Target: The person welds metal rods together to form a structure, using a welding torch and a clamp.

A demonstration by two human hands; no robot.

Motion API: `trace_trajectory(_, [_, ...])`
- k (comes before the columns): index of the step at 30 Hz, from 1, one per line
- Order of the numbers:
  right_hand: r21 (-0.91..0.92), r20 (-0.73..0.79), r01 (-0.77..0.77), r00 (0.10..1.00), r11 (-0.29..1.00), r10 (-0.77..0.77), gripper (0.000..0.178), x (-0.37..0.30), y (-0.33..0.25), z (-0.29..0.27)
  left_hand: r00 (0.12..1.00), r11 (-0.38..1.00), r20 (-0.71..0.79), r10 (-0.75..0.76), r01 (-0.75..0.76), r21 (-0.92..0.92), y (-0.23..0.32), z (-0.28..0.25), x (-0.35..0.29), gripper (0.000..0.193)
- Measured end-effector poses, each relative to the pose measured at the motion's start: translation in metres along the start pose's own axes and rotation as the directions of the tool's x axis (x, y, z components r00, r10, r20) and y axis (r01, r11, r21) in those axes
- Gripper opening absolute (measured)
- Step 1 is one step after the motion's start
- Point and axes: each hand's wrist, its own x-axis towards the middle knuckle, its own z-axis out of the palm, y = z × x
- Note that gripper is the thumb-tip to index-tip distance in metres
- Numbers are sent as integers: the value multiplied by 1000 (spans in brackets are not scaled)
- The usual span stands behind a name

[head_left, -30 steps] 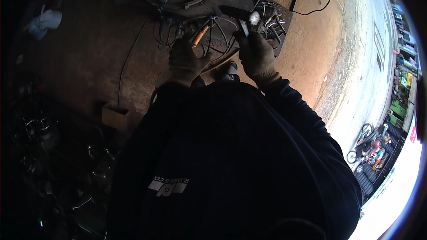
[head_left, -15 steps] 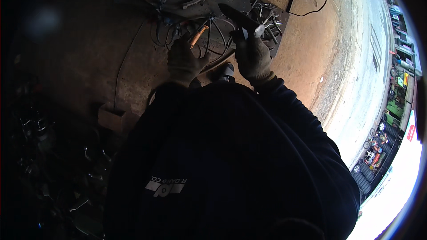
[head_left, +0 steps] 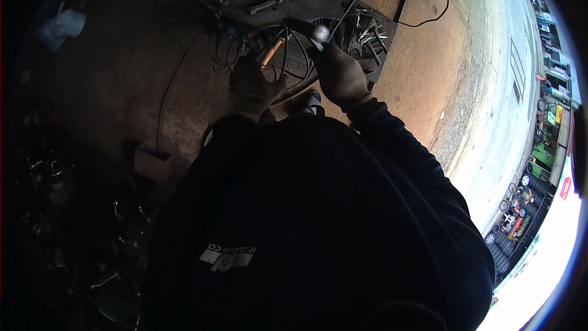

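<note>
My left hand (head_left: 250, 89), in a brownish work glove, is closed around an orange bar-shaped tool (head_left: 272, 53). Its lower end is hidden by the glove, and I cannot make out its kind. Just to the right, my gloved right hand (head_left: 344, 76) grips a hammer (head_left: 320, 34) with a shiny round face and a dark head pointing away to the left. Most of its handle is hidden by the hand. The hammer appears over dark cables and beside a dark metal workpiece (head_left: 306, 3), above and to the right of the orange tool.
A tray of loose metal rods and scraps (head_left: 372, 37) stands right of my hands. Cables (head_left: 294, 55) loop between them and the workpiece. On the brown floor at left sits a small box (head_left: 153, 162); dark machine parts (head_left: 55, 171) lie further left. A roadway (head_left: 490, 86) runs along the right.
My right hand has swung the hammer leftward, toward the orange tool. My left hand has barely moved. A pale object at the upper left, blurred before, now shows more sharply.
</note>
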Motion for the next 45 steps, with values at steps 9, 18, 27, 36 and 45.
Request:
trace_trajectory(9, [-93, -139, 311, 936, 946, -322, 25, 3, -11, -23, 999, 999, -15, -42, 42, -2, 8, -6, 2, 93])
trace_trajectory(18, [-132, -110, 467, 869, 874, -482, 22, 32, 26, -10, 996, 995, -1, -94, 94, -22, 15, -13, 4, 92])
trace_trajectory(27, [-61, -13, 436, 899, 898, -437, 21, 36, 37, -9, 995, 995, 1, -96, 96, -30, 13, -9, 3, 96])
trace_trajectory(36, [-79, -24, 447, 893, 891, -450, 28, 42, 47, -1, 997, 997, -2, -80, 80, -1, 11, -6, 2, 95])
trace_trajectory(45, [-74, -64, 464, 881, 883, -469, 20, 42, 42, 0, 995, 994, 12, -98, 99, -40, 13, -12, 2, 95])
